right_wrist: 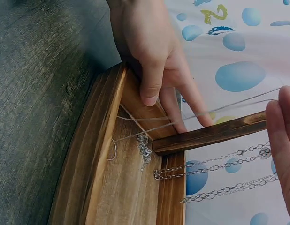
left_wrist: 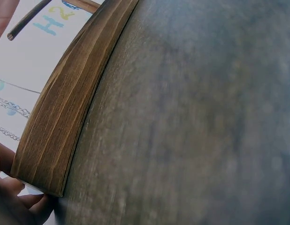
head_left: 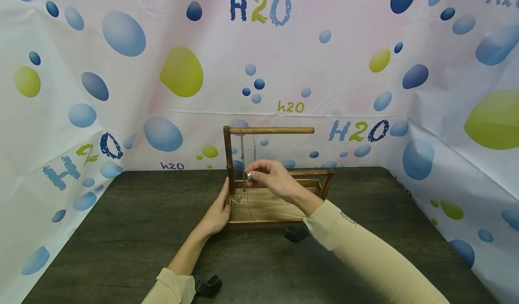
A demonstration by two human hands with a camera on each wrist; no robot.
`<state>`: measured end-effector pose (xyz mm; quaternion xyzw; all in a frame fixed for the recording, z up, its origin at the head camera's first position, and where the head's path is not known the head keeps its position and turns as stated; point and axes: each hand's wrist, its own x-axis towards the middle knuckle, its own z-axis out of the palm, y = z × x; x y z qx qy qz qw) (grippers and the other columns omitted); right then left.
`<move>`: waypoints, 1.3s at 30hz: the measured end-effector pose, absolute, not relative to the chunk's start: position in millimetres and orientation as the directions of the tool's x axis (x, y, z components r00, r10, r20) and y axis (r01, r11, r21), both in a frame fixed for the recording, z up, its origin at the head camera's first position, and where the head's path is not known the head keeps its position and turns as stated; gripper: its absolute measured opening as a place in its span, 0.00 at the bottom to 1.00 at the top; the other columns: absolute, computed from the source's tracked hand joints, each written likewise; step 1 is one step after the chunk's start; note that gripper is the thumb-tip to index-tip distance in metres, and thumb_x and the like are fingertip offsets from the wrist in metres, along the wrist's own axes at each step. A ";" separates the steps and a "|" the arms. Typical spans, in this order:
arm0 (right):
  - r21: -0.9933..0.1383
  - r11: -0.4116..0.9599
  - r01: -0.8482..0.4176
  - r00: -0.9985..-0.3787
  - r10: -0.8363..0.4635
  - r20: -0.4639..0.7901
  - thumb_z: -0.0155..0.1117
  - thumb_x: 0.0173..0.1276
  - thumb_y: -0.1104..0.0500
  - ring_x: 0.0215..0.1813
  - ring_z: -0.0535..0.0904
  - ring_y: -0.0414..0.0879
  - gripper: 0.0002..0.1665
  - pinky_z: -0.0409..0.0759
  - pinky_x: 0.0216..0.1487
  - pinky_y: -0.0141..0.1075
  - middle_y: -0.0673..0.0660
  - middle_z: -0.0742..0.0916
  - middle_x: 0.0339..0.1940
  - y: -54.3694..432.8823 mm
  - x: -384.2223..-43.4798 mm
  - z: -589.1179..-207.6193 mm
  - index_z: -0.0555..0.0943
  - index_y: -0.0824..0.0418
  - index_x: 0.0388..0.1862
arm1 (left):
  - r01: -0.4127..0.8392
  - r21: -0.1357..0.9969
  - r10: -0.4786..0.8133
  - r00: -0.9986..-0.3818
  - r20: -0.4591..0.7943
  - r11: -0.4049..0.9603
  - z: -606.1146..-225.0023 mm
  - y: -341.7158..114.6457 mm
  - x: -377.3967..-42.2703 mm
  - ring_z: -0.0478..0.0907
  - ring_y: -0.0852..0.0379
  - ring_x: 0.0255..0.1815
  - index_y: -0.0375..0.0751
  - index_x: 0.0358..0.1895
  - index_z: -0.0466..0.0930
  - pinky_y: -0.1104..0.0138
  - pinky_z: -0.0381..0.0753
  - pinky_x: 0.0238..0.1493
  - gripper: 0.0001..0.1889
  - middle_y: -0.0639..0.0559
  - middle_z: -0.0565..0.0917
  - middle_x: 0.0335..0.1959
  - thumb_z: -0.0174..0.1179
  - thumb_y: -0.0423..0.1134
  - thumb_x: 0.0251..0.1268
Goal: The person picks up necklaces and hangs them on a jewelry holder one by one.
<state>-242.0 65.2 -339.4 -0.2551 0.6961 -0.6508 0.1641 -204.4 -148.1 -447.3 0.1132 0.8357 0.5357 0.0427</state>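
Note:
A brown wooden jewelry stand point(head_left: 263, 224) has a shallow tray base and a tall post with a crossbar point(head_left: 284, 130). Silver chains point(head_left: 242, 151) hang from the crossbar near the post. My left hand point(head_left: 216, 214) holds the tray's left side, its thumb point(right_wrist: 150, 93) over the inner wall and its fingers outside. My right hand point(head_left: 275, 178) is in front of the hanging chains and pinches a thin silver chain necklace point(right_wrist: 196, 115), a shiny part showing at the fingertips. Two strands of it run down into the tray. A small heap of silver chain point(right_wrist: 144, 150) lies in the tray's left corner.
At the stand's right end a lower rail point(head_left: 312, 173) runs above the tray. The stand sits on a dark wood-look table point(head_left: 142, 232). A white backdrop point(head_left: 348, 70) with blue and green drops rises behind and on both sides. A black device point(head_left: 297, 233) shows at the right wrist.

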 end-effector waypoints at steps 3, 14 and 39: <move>-0.991 0.014 -0.136 -0.821 -0.561 0.104 0.53 0.77 0.70 0.44 0.85 0.48 0.13 0.81 0.55 0.47 0.63 0.84 0.47 65.7 -241.7 -335.9 0.79 0.73 0.55 | 0.142 0.907 0.234 -0.971 0.049 0.396 -447.3 -147.9 -204.6 0.36 0.42 0.81 0.53 0.83 0.28 0.46 0.54 0.69 0.45 0.43 0.35 0.82 0.38 0.19 0.71; -0.983 0.018 -0.185 -0.828 -0.541 0.146 0.53 0.77 0.69 0.45 0.84 0.53 0.13 0.79 0.57 0.50 0.62 0.83 0.49 67.7 -245.3 -323.5 0.79 0.74 0.56 | 0.142 0.901 0.229 -0.972 0.049 0.409 -447.0 -148.0 -204.4 0.38 0.41 0.81 0.53 0.83 0.29 0.48 0.57 0.63 0.45 0.41 0.36 0.82 0.38 0.20 0.71; -0.981 -0.066 -0.183 -0.862 -0.469 0.192 0.51 0.77 0.72 0.41 0.85 0.46 0.13 0.80 0.56 0.43 0.58 0.82 0.42 69.7 -252.6 -290.7 0.78 0.76 0.55 | 0.115 0.905 0.227 -0.974 0.021 0.410 -444.6 -147.2 -203.1 0.38 0.42 0.81 0.56 0.83 0.28 0.48 0.57 0.64 0.44 0.44 0.35 0.83 0.37 0.21 0.72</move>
